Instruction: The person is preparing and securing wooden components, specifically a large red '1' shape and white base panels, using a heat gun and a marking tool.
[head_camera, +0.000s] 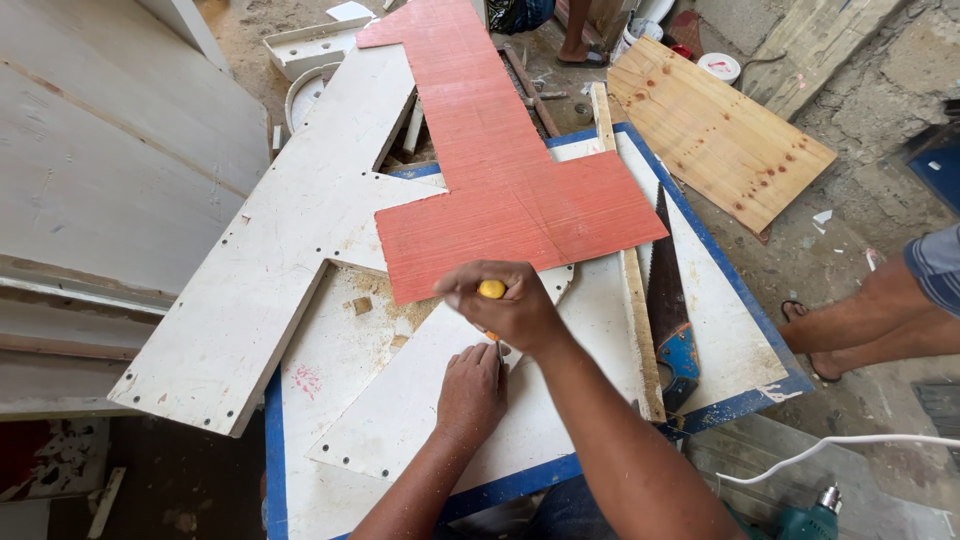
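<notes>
1. Head view, looking down on a workbench (740, 400) with a blue rim, stacked with cut panels.
2. Right hand (505, 305): closed in a fist around the yellow-capped handle of a screwdriver (492, 291); the tool is held upright, its shaft running down to a white panel (420, 400).
3. Left hand (470, 390): laid flat on the white panel just beside the shaft, fingers curled near the tip; nothing is seen gripped in it.
4. White panel: triangular, lying flat at the near middle of the bench, small holes along its edges. It is judged stiff, thin and fairly light, with a smooth face likely to slide unless pressed down; it is best taken hold of by its edges.
5. Screwdriver: judged rigid and light; the smooth rounded handle is best taken in a full fist.
6. Red panel (500, 170): stepped in shape, lying far of the hands, overlapping a large white board (280, 260) to the left.
7. Handsaw (668, 300): lying on the bench to the right, blue handle nearest.
8. Another person's legs (870, 320): seen at the right edge.
</notes>
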